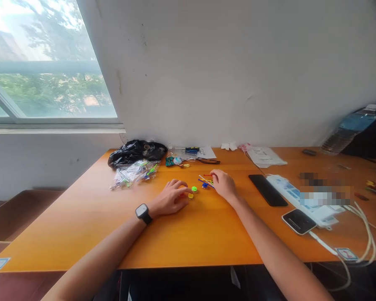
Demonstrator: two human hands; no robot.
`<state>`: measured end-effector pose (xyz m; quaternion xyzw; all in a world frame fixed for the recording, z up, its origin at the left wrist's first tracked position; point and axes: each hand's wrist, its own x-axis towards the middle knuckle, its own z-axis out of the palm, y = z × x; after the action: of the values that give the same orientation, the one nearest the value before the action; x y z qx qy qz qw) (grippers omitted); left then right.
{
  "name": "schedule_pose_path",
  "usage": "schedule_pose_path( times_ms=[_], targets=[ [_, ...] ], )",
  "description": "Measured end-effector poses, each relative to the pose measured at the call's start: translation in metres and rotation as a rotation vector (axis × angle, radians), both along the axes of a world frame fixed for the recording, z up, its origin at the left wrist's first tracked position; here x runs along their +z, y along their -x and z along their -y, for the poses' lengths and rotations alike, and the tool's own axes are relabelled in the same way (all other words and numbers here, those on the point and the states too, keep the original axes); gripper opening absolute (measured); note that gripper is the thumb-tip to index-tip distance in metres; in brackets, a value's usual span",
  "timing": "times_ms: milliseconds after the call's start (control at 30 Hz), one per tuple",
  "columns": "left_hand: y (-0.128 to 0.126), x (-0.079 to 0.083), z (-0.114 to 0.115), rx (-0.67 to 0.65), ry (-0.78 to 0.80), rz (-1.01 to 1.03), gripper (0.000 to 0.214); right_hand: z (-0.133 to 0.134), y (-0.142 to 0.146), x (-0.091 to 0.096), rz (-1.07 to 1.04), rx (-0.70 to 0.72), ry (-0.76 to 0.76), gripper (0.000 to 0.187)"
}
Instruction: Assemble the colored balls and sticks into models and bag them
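Note:
My left hand (174,198) rests on the table with its fingers curved and apart. Close to its fingertips are a small yellow round piece (191,195) and a bright green one (194,189); something reddish shows partly under the fingers. My right hand (224,184) is closed in a pinch at the end of a thin red stick (208,175). Under and beside these fingers lie more thin sticks (203,179), white, blue and yellow, partly hidden by the hand. A small blue round piece (204,185) sits between my two hands.
A black plastic bag (138,150) and a clear bag of colourful parts (134,173) lie at the back left. Behind my hands are a green-and-white item (174,161) and papers (208,152). Rightward are a phone (267,190), a power strip (288,192), a white device (299,221) and cables.

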<state>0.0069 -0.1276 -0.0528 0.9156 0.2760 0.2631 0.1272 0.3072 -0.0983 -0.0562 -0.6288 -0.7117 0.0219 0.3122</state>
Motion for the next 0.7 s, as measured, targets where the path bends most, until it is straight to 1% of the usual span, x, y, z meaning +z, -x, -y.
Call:
schedule_pose_path(
  times_ms=[67, 100, 167, 267, 367, 467, 533, 600, 700],
  targets=[
    [-0.001, 0.000, 0.003, -0.001, -0.023, -0.024, 0.021, -0.001, 0.003, -0.002, -0.069, 0.037, -0.058, 0.024],
    [-0.002, -0.001, 0.003, -0.003, -0.032, -0.042, 0.018, -0.002, 0.004, -0.003, -0.105, 0.052, -0.074, 0.022],
    [-0.003, -0.005, 0.003, 0.012, -0.040, -0.073, 0.025, -0.001, 0.009, -0.006, -0.169, 0.080, -0.086, 0.020],
    [-0.003, -0.011, 0.000, 0.107, -0.035, -0.092, 0.039, 0.001, 0.017, -0.008, -0.217, 0.146, -0.079, 0.018],
    [-0.001, -0.012, -0.003, 0.220, -0.038, -0.098, 0.036, 0.005, 0.025, -0.011, -0.232, 0.247, -0.043, 0.018],
    [0.002, -0.007, -0.004, 0.285, -0.036, -0.096, 0.035, 0.009, 0.030, -0.012, -0.190, 0.314, -0.008, 0.017],
    [0.005, -0.003, -0.004, 0.289, -0.015, -0.085, 0.036, 0.011, 0.032, -0.012, -0.149, 0.330, 0.010, 0.017],
    [0.007, -0.002, -0.006, 0.254, 0.020, -0.073, 0.040, 0.013, 0.032, -0.011, -0.127, 0.333, 0.025, 0.017],
    [0.007, -0.006, -0.010, 0.206, 0.050, -0.041, 0.045, 0.016, 0.034, -0.007, -0.130, 0.320, 0.046, 0.014]
  ],
)
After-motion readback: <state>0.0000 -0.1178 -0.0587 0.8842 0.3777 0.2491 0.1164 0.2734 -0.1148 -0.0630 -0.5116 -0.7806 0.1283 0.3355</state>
